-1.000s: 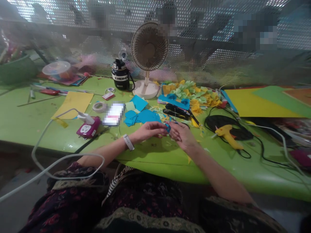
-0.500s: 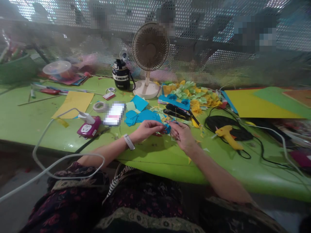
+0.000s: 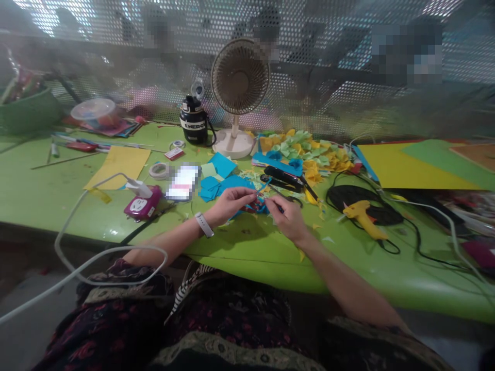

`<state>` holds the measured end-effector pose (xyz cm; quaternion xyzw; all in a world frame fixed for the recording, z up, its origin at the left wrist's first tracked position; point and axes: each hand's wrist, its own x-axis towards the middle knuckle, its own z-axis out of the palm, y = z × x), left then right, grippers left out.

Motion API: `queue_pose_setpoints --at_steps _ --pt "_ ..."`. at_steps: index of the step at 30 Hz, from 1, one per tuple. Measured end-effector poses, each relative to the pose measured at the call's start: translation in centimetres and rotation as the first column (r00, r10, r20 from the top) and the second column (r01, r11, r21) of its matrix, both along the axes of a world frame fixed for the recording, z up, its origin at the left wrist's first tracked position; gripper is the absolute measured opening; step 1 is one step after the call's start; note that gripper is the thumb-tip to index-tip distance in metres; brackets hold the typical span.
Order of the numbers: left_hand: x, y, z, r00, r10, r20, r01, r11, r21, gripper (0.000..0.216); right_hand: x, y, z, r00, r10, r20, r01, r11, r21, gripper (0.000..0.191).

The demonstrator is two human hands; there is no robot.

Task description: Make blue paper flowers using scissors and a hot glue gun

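My left hand [image 3: 231,202], with a white watch on its wrist, pinches a small blue paper piece [image 3: 260,207] just above the green table [image 3: 247,247]. My right hand [image 3: 286,216] is closed right beside it, its fingers pinched on a thin stick [image 3: 264,186] that points up toward the left hand. Both hands meet over scattered paper scraps. More blue paper squares [image 3: 216,185] lie just behind my left hand.
A yellow glue gun [image 3: 361,215] and black cables lie right of my hands. Black scissors [image 3: 284,178] and a heap of yellow and green folded paper [image 3: 309,152] sit behind. A fan [image 3: 238,93], black bottle [image 3: 192,121], phone [image 3: 181,181], pink power adapter [image 3: 138,205] and tape roll [image 3: 158,169] stand left.
Both hands have lifted slightly and drawn closer to the scissors. My right hand has closed from a loose open pose into a pinch on the thin stick.
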<state>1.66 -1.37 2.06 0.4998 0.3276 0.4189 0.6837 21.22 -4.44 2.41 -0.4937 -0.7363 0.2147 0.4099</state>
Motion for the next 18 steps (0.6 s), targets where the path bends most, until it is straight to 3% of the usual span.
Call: queue_pose_setpoints --at_steps 7,18 --pt "0.05 0.16 -0.45 1.0 -0.008 0.006 0.008 1.0 0.001 0.031 0.3 0.43 -0.45 0.997 0.009 0.077 -0.012 0.999 0.045 0.036" --pt "0.23 -0.06 -0.23 0.999 0.039 0.021 -0.04 0.998 0.038 0.044 0.28 0.21 0.02 0.995 0.081 0.061 -0.085 0.994 0.07 0.031"
